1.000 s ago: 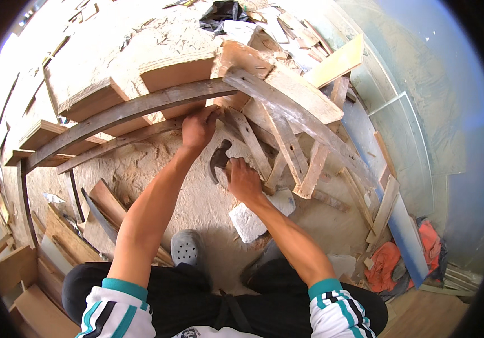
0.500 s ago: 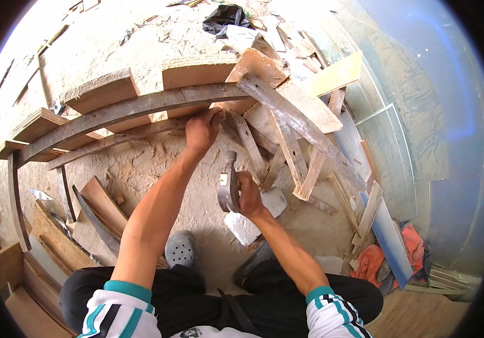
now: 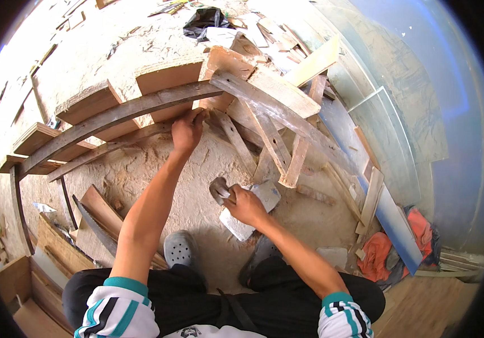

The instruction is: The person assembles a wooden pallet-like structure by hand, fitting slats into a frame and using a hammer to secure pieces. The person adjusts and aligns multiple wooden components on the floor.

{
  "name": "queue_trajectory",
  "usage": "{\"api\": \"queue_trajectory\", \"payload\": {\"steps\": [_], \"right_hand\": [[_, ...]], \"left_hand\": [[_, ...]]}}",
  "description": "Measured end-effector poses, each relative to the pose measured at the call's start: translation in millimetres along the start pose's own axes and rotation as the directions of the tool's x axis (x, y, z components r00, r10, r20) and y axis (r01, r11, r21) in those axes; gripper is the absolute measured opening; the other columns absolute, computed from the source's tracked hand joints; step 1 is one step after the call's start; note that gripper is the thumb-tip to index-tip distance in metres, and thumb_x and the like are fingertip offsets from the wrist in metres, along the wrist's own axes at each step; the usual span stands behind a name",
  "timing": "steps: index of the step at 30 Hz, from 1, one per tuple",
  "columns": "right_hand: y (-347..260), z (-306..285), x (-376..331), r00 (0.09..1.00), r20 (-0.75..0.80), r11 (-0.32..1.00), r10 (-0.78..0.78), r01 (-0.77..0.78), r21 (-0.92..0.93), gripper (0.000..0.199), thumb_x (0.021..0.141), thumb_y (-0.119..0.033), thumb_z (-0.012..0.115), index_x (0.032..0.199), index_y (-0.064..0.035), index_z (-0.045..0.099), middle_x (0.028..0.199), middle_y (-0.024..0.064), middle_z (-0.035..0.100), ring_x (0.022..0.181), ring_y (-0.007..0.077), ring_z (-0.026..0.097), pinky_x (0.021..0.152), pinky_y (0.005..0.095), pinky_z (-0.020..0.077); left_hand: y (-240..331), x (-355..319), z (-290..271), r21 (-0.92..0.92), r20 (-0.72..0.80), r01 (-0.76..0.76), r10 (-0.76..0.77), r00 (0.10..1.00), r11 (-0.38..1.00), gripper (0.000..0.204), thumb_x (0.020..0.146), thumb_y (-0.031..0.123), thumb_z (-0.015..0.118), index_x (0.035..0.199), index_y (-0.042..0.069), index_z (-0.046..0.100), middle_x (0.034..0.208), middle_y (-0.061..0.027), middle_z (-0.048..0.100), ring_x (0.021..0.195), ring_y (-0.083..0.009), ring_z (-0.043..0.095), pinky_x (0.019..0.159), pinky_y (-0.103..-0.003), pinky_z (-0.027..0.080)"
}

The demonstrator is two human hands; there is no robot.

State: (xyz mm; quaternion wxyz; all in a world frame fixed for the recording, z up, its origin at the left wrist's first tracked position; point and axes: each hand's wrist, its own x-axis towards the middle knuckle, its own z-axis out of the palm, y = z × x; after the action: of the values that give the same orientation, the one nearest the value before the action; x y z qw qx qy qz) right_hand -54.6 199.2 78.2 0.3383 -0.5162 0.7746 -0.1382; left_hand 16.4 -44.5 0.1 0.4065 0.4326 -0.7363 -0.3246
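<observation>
My right hand [image 3: 247, 206] grips a claw hammer [image 3: 219, 190] over a pale block [image 3: 238, 225] on the ground, its head tilted toward the left. My left hand [image 3: 188, 133] reaches up to the wooden frame [image 3: 123, 112] and its fingers are pinched together by the right end of the lower curved rail [image 3: 112, 144]. Whatever is between those fingertips is too small or hidden to make out. Short boards [image 3: 168, 76] stand crosswise along the two curved rails. A long weathered plank [image 3: 287, 115] meets the upper rail at its right end.
Scrap boards and a hand saw [image 3: 96, 222] lie at the left. Glass sheets [image 3: 385, 112] lean on the right side, near a blue strip [image 3: 391, 234] and orange cloth [image 3: 375, 256]. A black plastic bag [image 3: 204, 22] lies at the back. My grey clogs [image 3: 181, 250] rest below.
The hammer has turned in my right hand and its head has dropped a little and swung leftward. My left hand stays at the frame. The whole view has shifted slightly.
</observation>
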Motion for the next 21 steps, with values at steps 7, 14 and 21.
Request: {"api": "queue_trajectory", "payload": {"steps": [7,14,21], "right_hand": [[-23.6,13.5,6.8,0.988,-0.075,0.948,0.132,-0.104,0.300,0.044,0.085,-0.031,0.066,0.109,0.0039,0.055,0.084,0.0258,0.065,0.080,0.0439,0.064,0.069,0.0469,0.0505],[-32.4,-4.6,43.1,0.927,-0.365,0.918,0.086,0.069,0.390,0.042,0.091,-0.032,0.061,0.110,0.0045,0.058,0.086,0.0303,0.064,0.080,0.0433,0.065,0.069,0.0463,0.0509],[-44.8,-15.9,97.9,0.808,-0.589,0.970,-0.032,0.168,0.177,0.055,0.095,-0.043,0.054,0.111,0.0089,0.058,0.092,0.0322,0.064,0.088,0.0475,0.062,0.076,0.0478,0.0499]], "left_hand": [[-3.6,0.4,-1.2,0.055,0.049,-0.070,0.067,0.996,0.996,0.015,0.088,0.019,0.063,0.099,0.010,0.069,0.087,-0.0118,0.069,0.075,-0.0302,0.068,0.066,-0.038,0.052],[-3.4,-4.3,-3.4,0.140,-0.003,-0.188,0.190,0.982,0.972,0.020,0.085,0.017,0.063,0.104,0.015,0.068,0.097,-0.0092,0.068,0.082,-0.0314,0.066,0.068,-0.042,0.053],[-2.0,-14.3,4.6,0.230,-0.026,-0.120,0.130,0.991,0.966,0.021,0.084,0.018,0.063,0.105,0.019,0.067,0.099,-0.0067,0.069,0.080,-0.0296,0.067,0.064,-0.041,0.054]]}}
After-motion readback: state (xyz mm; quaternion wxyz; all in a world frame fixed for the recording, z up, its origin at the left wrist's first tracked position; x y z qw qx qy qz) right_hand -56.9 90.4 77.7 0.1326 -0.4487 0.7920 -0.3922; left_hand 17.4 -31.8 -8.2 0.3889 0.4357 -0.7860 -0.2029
